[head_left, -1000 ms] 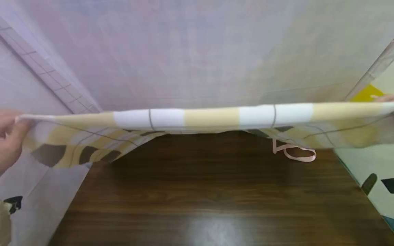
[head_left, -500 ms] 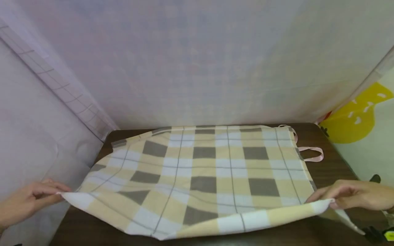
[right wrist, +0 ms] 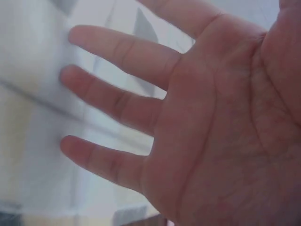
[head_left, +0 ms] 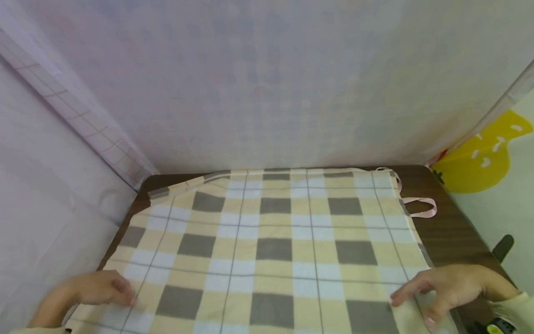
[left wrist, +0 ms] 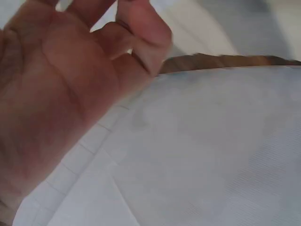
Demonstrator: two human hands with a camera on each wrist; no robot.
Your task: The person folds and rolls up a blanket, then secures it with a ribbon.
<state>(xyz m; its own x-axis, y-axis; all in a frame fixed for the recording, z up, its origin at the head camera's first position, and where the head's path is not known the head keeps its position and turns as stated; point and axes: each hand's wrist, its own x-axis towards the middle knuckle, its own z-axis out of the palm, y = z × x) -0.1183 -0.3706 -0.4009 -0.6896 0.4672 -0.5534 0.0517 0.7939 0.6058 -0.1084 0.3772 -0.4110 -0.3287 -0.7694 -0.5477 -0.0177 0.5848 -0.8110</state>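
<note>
A checked cloth (head_left: 273, 248) in yellow, white and grey lies spread over the dark wooden table (head_left: 442, 232), running out of the head view at the bottom. Its far left corner is folded over. Pink ribbon loops (head_left: 425, 208) stick out from its right edge. Over the near left part of the cloth is my left hand (head_left: 100, 287), fingers loosely bent with nothing in them; its palm (left wrist: 61, 89) shows in the left wrist view. My right hand (head_left: 446, 290) hovers by the near right edge, fingertips close to the fabric. In the right wrist view its fingers (right wrist: 117, 101) are spread apart.
Pale sheeting (head_left: 267, 83) rises behind the table and along the left side. A yellow printed shape (head_left: 475, 160) marks the right-hand wall. A dark rounded object (head_left: 503, 247) shows beside the table's right edge.
The cloth, stretched in the air between both hands, has come down onto the table and flattened. Both hands have let go of its near edge and moved inward.
</note>
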